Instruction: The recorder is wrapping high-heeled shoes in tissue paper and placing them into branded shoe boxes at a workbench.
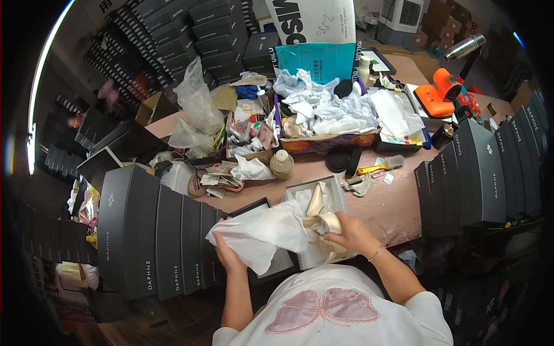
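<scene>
While pinching a beige shoe over an open grey shoebox with the right hand, also got some floppy white tissue paper clutched in the left hand, at a pretty cluttered bench.

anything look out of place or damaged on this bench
Crumpled white papery material heaps above the purple patterned cardboard box, looking untidy. The pink wooden-looking tabletop has dark specks near its right front corner, perhaps wear or dirt.
</scene>
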Demonstrator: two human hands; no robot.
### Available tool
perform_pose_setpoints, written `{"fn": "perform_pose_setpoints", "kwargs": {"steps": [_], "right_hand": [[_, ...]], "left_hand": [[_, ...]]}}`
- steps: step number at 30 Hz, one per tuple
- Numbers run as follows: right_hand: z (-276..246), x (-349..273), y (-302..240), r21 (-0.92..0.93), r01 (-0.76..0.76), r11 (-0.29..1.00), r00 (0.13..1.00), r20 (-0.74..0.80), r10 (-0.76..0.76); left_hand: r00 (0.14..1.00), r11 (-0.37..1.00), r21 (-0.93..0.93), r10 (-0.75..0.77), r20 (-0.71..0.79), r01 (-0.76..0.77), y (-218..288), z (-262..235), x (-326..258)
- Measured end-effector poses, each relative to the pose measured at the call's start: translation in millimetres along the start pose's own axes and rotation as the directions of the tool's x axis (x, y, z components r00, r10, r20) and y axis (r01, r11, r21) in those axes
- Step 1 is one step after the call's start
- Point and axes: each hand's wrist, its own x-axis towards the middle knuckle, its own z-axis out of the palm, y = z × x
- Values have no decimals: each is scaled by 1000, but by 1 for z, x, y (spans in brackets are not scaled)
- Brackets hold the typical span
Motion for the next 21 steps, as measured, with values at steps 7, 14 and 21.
{"fn": "perform_pose_setpoints", "kwargs": {"steps": [7, 14, 21], "right_hand": [[-12, -2, 44, 562, -87, 822, 965, -157, 210], [-60, 7, 38, 376, 54, 925, 912, 359, -199], [-26, 54, -26, 55, 605, 794, 770, 216, -601]], "left_hand": [[581, -27, 602, 233, 780, -798, -29, -32, 36], [757, 783, 616, -353, 549, -82, -18, -4, 59], [23, 301, 420, -835, 550, 856, -90, 15, -22]]}}
